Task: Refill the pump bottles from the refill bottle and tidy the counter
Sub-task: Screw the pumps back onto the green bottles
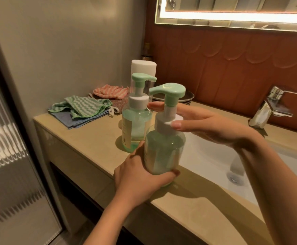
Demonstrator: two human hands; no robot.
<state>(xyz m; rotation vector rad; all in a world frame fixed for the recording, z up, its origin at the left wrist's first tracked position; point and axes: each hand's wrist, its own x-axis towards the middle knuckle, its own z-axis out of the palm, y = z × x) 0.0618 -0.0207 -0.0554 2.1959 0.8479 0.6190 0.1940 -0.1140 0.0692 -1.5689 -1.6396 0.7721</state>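
2 pump bottles in view, both with green pump heads and greenish liquid.

- Near pump bottle (164,147) is sitting upright at the counter (91,138) edge beside the sink (206,161); whether its base is touching the counter, cannot tell.
- Left hand (138,175) is gripping its lower body, fingers curled round the base.
- Right hand (202,124) is pinching the white collar, thumb in front, fingers reaching behind.
- Far pump bottle (137,124) is standing on the counter just behind and left.
- Tall white-capped container (143,69) is standing farther back.
- Green cloth (84,106) and pink cloth (110,91) are lying at far left.
- Faucet (271,106) is sitting at right.
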